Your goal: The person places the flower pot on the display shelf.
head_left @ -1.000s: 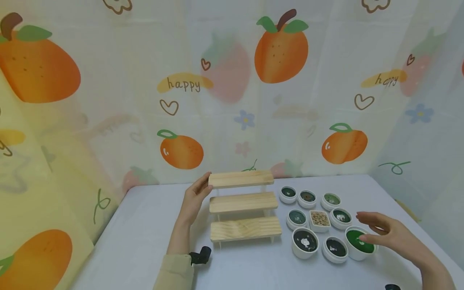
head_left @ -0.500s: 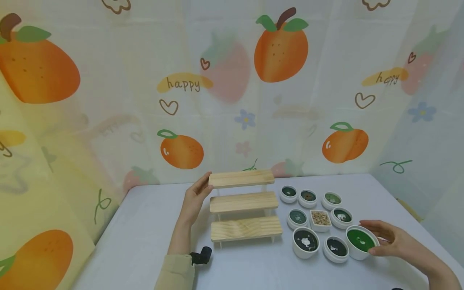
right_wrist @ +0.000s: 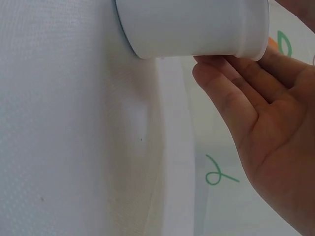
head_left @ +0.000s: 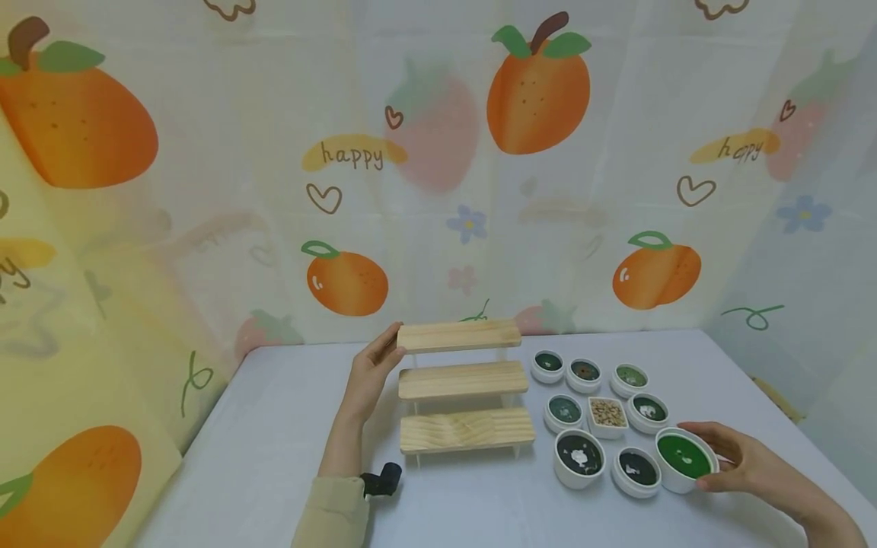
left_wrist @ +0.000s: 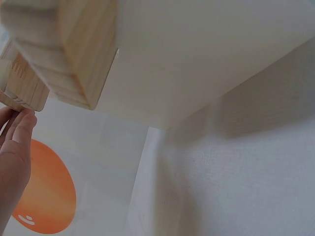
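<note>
A three-tier display stand with pale wooden boards (head_left: 462, 380) and whitish legs stands mid-table. My left hand (head_left: 370, 377) holds the left end of its top board, thumb at the front edge and fingers behind. In the left wrist view that hand's fingertips (left_wrist: 27, 120) lie against the board end. To the right, my right hand (head_left: 750, 466) grips a round white cup (head_left: 674, 479) with bright green contents, fingers round its far side and thumb at the near rim. The right wrist view has the fingers (right_wrist: 229, 98) along the wall of that cup (right_wrist: 197, 29), which stands upright.
Left of the green cup stand a low white cup with dark contents (head_left: 637, 492) and a taller one (head_left: 577, 480). Behind are several small round pots and a square dish of beige bits (head_left: 606, 432). A fruit-printed curtain (head_left: 438, 251) hangs behind the white table (head_left: 260, 457).
My right hand has come down from above the green cup to its right side and closed round it. The left hand stays on the stand's top board.
</note>
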{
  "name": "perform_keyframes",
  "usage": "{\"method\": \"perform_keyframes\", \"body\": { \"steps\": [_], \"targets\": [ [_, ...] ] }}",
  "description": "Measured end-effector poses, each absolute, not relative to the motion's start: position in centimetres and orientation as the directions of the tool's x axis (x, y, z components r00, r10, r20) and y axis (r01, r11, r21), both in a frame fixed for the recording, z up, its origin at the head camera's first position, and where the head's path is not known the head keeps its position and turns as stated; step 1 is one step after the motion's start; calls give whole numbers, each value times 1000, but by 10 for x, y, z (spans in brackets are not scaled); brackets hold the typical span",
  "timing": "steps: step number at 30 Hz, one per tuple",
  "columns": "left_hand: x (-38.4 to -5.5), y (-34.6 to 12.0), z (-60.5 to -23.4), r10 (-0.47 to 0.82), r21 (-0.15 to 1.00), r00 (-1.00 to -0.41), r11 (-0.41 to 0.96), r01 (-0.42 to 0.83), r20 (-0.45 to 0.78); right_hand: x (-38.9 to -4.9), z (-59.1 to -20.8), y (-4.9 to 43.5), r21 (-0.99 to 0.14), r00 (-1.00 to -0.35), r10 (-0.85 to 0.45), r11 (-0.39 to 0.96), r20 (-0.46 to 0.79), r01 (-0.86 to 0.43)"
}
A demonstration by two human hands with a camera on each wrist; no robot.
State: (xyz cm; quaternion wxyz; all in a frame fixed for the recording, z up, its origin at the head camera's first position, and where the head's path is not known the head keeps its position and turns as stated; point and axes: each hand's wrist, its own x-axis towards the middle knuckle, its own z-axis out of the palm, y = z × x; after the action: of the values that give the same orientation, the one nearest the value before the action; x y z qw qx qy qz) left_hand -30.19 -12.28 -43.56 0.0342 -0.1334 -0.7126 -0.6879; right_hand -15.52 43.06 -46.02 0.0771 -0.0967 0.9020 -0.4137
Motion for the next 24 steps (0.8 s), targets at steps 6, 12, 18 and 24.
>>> {"method": "perform_keyframes", "body": {
  "steps": [6,12,18,24],
  "targets": [
    [-299,-123,-434,143,972,-962,12,235,231,-153,-458,429,-781,-970,-239,614,-51,-110],
    [-301,-122,-435,140,971,-961,-13,239,239,-151,-456,427,-753,-973,-194,657,-127,-33],
    [-302,-121,-435,132,967,-958,-26,253,254,-151,-450,422,-694,-980,-144,720,-139,-7],
    [-303,-122,-436,137,968,-958,-34,248,251,-150,-442,418,-635,-988,-138,770,-62,-68]
  ]
}}
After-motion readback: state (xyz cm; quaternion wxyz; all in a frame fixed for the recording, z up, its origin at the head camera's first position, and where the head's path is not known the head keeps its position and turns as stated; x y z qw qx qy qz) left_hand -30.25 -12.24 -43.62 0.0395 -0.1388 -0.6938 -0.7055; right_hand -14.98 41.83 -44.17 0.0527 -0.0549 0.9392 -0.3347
